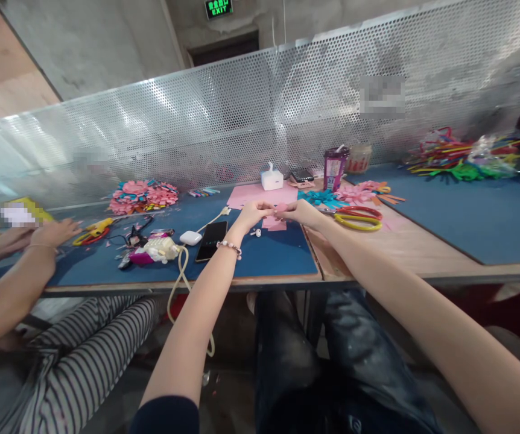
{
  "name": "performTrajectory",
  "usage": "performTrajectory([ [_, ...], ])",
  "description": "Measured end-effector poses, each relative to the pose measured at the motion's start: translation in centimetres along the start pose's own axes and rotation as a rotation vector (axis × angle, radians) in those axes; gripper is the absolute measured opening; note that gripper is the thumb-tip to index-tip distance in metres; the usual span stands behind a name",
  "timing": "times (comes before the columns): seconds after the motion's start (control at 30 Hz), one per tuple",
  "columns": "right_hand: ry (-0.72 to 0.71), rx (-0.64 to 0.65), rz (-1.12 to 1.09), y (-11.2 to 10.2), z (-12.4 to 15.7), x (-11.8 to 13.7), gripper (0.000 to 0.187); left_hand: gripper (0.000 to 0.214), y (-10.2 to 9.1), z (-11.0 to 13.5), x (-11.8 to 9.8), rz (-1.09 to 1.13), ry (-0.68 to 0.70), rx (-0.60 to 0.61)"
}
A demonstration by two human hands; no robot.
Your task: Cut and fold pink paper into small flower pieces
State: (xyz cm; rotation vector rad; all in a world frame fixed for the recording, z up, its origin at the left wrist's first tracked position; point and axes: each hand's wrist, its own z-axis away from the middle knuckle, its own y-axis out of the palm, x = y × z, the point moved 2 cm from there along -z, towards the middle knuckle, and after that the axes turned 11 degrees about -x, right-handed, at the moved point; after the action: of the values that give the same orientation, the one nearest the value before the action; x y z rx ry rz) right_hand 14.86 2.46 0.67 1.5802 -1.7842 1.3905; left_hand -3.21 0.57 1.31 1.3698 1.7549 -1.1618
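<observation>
My left hand (251,216) and my right hand (301,213) meet over the blue mat, fingers pinched. Between their fingertips is a small piece of pink paper (280,208). More cut pink paper (274,224) lies on the mat just below. Behind my hands rests a large pink sheet (238,196). Scissors (363,218) with red and yellow handles lie to the right of my right hand. Nearest my left wrist are a black phone (212,240) and a white earbud (256,232). The exact finger contact on the paper is small and partly hidden.
A tissue box (271,179) and a purple cup (333,172) stand at the back. Pink and blue paper fringes (318,198) lie beside them. To the left are a pink paper pile (142,196), a charger with a cable (163,248), and a co-worker's hands (52,234).
</observation>
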Motion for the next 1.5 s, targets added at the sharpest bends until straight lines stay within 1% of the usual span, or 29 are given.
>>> performTrajectory([
  [0.13, -0.007, -0.002, 0.008, 0.0, 0.2, 0.3, 0.046, 0.023, 0.0, -0.1, 0.1, 0.009, -0.008, -0.003],
  [0.23, -0.012, 0.018, 0.028, 0.0, 0.2, 0.3, 0.042, 0.024, 0.0, 0.0, 0.1, 0.019, -0.014, -0.005],
  [0.33, -0.016, 0.016, 0.077, 0.0, 0.1, 0.1, 0.038, 0.024, 0.0, 0.1, -0.2, 0.032, -0.026, -0.005],
  [0.53, -0.034, 0.012, 0.125, 0.1, -0.2, -0.5, 0.039, 0.027, 0.1, 0.3, -0.8, 0.000, -0.045, -0.007],
  [0.6, -0.034, 0.019, 0.110, 0.1, -0.2, -0.5, 0.039, 0.028, 0.1, 0.3, -0.8, -0.001, -0.044, -0.007],
  [0.7, -0.026, 0.039, 0.081, 0.2, -0.2, -0.5, 0.038, 0.027, 0.1, 0.3, -0.7, 0.003, -0.047, -0.010],
  [0.87, -0.025, 0.053, 0.119, 0.4, -0.2, -0.4, 0.035, 0.027, 0.1, 0.2, -0.4, 0.020, -0.047, -0.021],
  [1.23, -0.020, 0.034, 0.208, 0.1, 0.2, 0.5, 0.036, 0.027, 0.2, 0.1, -0.1, -0.004, -0.018, 0.014],
  [1.43, -0.005, 0.079, 0.152, 0.2, 0.3, 0.7, 0.032, 0.027, 0.2, 0.4, -0.5, -0.010, -0.047, 0.003],
  [1.5, 0.004, 0.076, 0.135, 0.3, 0.4, 0.8, 0.032, 0.027, 0.1, 0.4, -0.6, -0.001, -0.057, -0.008],
])
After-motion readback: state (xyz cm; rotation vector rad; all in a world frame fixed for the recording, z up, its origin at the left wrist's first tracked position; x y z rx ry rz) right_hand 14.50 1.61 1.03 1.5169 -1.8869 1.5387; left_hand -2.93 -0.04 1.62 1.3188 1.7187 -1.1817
